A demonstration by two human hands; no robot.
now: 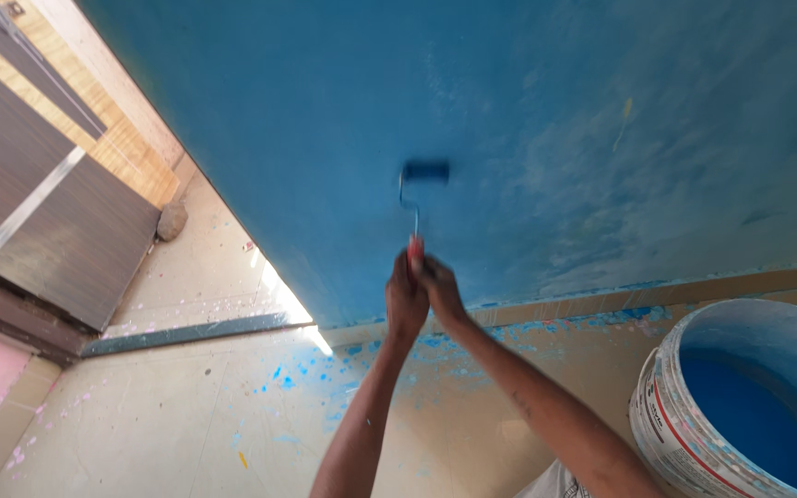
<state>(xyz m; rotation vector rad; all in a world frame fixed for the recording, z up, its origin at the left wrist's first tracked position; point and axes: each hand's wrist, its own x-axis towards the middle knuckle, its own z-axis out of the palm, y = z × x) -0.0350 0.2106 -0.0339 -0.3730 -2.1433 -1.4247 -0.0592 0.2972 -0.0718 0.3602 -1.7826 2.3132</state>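
Observation:
Both of my hands grip the red handle of a small paint roller (424, 172). My left hand (405, 300) wraps the handle from the left and my right hand (439, 288) clasps it from the right. The roller's blue sleeve presses against the blue-painted wall (528, 120) at about mid-height, on a thin metal stem. The wall's right part looks patchier and paler than the left.
A white bucket (671, 406) of blue paint stands on the floor at the lower right. The beige tiled floor (186, 406) carries blue splatters near the wall base. A dark wooden door (57, 231) stands open at left, with a stone (172, 221) beside it.

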